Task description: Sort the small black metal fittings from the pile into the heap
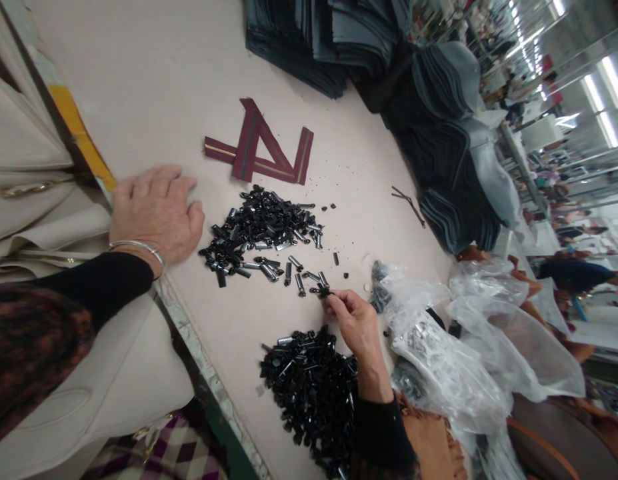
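My left hand [156, 210], with a silver bangle at the wrist, lies palm down near the table edge, its fingers stretched out. Beside it spreads a pile of small dark metal zipper sliders [263, 223] with shiny pulls, several lying loose along its near side. My right hand [356, 320] pinches a black zipper slider [323, 291] between thumb and fingertips, just above the tabletop by these loose ones. A second, denser pile of black zipper sliders [309, 387] lies beside my right wrist. Folded maroon zipper tape [273, 153] with metal teeth rests beyond the first pile.
Stacks of dark cut panels [449, 153] line the table's far side. Clear plastic bags [439, 347] and brown leather pieces [429, 440] sit past my right hand. Thin brown strips [410, 203] lie on the table [139, 73]. Beige bags [109, 393] crowd the near edge.
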`<state>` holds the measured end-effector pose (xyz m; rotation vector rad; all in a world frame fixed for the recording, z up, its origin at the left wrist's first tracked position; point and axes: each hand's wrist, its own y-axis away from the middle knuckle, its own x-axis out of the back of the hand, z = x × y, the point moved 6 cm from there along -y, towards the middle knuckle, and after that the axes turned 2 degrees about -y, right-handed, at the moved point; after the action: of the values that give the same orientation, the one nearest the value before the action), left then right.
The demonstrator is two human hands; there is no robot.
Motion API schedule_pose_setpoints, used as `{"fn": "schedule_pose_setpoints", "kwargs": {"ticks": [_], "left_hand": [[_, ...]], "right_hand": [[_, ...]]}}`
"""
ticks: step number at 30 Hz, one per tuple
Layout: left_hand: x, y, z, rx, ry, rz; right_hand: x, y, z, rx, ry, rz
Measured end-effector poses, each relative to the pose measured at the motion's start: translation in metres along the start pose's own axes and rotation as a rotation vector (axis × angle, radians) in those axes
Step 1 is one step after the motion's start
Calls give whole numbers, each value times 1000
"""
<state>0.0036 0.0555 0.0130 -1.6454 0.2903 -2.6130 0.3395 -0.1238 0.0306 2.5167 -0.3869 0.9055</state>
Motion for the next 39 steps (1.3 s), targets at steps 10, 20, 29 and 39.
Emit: {"fn": "schedule_pose_setpoints", "kwargs": {"ticks": [10,20,29,39], "left_hand": [[0,-2,2,-31,33,0],[-1,-1,0,-14,4,7],[-1,-1,0,-11,-29,0],[-2,-2,0,-19,-29,2]], "right_hand": [[14,-7,-1,67,97,93],[2,-16,-23,256,153,112],[2,-20,-24,275,190,113],[-40,-8,-58,409,445,57]]}}
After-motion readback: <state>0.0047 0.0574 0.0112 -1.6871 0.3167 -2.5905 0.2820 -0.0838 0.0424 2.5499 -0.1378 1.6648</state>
